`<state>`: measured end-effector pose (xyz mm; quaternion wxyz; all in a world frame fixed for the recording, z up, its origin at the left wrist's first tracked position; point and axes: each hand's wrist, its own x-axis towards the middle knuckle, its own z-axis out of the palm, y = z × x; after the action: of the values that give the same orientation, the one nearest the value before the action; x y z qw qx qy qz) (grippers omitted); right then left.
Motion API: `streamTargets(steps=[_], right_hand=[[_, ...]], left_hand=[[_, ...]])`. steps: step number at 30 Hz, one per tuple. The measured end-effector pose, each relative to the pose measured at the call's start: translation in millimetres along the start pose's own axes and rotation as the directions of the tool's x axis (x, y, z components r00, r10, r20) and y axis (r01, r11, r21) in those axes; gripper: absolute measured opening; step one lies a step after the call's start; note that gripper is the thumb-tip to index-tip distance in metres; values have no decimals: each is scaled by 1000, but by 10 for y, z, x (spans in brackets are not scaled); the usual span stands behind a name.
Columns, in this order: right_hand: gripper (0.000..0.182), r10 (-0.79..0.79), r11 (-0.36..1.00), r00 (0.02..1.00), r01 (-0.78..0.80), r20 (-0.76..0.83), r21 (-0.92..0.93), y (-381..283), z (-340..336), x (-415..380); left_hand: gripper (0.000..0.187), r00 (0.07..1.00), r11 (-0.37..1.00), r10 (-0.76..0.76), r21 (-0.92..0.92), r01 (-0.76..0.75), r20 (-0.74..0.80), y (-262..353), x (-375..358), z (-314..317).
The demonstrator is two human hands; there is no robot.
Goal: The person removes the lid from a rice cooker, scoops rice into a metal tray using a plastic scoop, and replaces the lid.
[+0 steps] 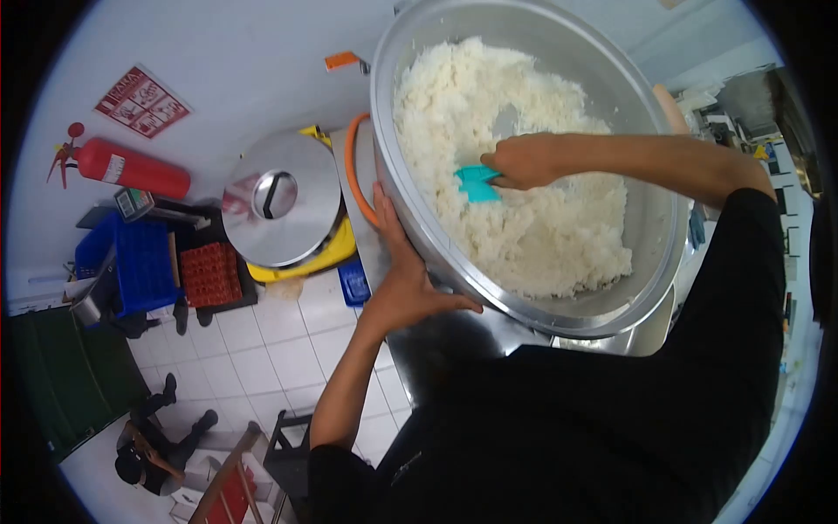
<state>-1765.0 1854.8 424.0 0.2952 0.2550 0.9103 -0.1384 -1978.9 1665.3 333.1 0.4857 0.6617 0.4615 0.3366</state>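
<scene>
Right fingers (499,166) hold a teal scoop (477,186) in rice (524,253), the pot's (653,214) raised rim surrounding them; left fingers (397,237), spread wide, touch its outer wall beside an orange tube (351,166).

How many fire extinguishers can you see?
1. The red fire extinguisher is between the red-and-white poster and the big blue crate. More could be hidden.

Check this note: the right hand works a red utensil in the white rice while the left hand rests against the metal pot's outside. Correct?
Not quite: the utensil is turquoise, as the head view shows. The right hand works it in the white rice while the left hand rests against the metal pot's outside.
</scene>
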Motion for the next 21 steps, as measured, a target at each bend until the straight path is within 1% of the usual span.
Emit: streamTargets(steps=[2,3,4,5,6,8,9,11,15,18,20,21], right_hand=[[29,-49,968,977,-6,210,253,29,-30,63],[29,-50,967,977,-5,209,255,-30,-78,46],[28,27,922,935,-160,353,353,-73,-155,7],[28,80,848,865,-320,495,422,-140,-226,-33],[28,85,851,868,-319,490,417,-130,-217,-50],[28,54,791,835,-371,548,487,-164,-142,-88],[28,55,791,838,-368,543,489,-191,-138,-112],[29,35,772,843,-363,536,521,-221,-166,-193],[29,57,762,841,-385,538,521,-233,-235,-298],[29,79,742,836,-413,544,528,-222,-296,-357],[27,15,721,806,-419,592,552,-175,-264,-356],[27,7,720,804,-416,595,555,-167,-227,-306]], left_hand=[[166,993,992,-114,-54,116,37,-8,2,-29],[166,993,992,-115,-53,117,38,-8,-5,-33],[166,994,993,-106,-50,108,36,-1,11,-33],[166,994,994,-99,-47,100,35,15,14,-30],[166,995,995,-92,-44,93,29,39,34,-25],[166,996,993,-22,-121,11,-92,103,8,-9],[166,996,993,-20,-116,9,-91,125,7,-24],[166,990,993,66,-88,-77,-126,169,40,-35],[167,992,996,41,-77,-50,-117,170,27,-40],[167,997,998,22,-60,-27,-79,122,49,-49],[168,998,995,-51,-88,48,-35,80,25,-31],[168,998,994,-60,-89,57,-33,69,19,-38]])
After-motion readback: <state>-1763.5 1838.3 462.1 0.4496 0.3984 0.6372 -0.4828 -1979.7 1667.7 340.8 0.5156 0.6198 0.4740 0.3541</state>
